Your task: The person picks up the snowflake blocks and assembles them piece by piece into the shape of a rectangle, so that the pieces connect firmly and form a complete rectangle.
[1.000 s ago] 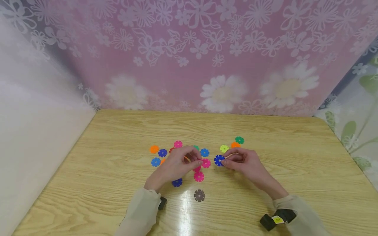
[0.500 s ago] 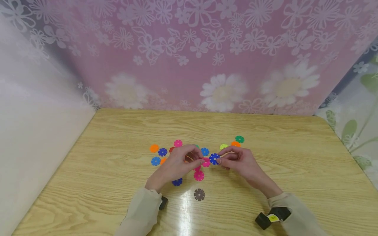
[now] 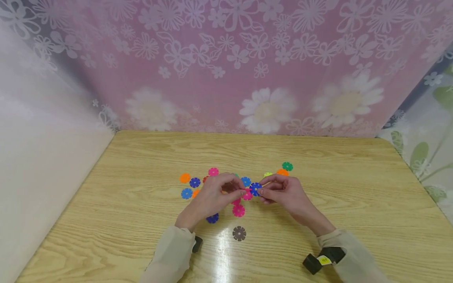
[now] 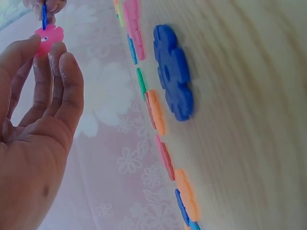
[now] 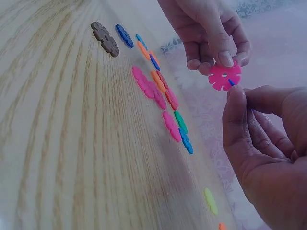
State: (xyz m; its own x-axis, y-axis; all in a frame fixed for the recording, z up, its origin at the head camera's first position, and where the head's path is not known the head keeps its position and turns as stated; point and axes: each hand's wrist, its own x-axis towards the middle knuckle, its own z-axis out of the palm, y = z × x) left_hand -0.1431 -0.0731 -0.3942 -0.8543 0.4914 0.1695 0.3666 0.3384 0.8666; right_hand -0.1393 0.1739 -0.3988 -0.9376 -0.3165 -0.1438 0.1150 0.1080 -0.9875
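Observation:
My left hand [image 3: 216, 194] pinches a pink notched plastic disc [image 5: 218, 80] between thumb and fingers, above the table. My right hand [image 3: 288, 194] pinches a dark blue notched disc [image 3: 255, 189] by its edge. In both wrist views the blue disc stands edge-on against the rim of the pink one, crosswise to its face. Whether their slots are interlocked I cannot tell. Below the hands, several pink discs [image 3: 238, 211] lie on the wooden table. My left hand hides part of the scattered discs in the head view.
A brown disc [image 3: 239, 233] and another dark blue disc [image 3: 212, 218] lie nearer me. Orange [image 3: 185, 178], blue and pink discs lie to the left. Green [image 3: 287, 166], orange and yellow-green discs lie at the right. A floral curtain [image 3: 212, 86] hangs behind the table [image 3: 336, 165].
My right hand has moved left with the blue disc, bringing it up to the pink disc in my left hand. The left hand has stayed nearly in place.

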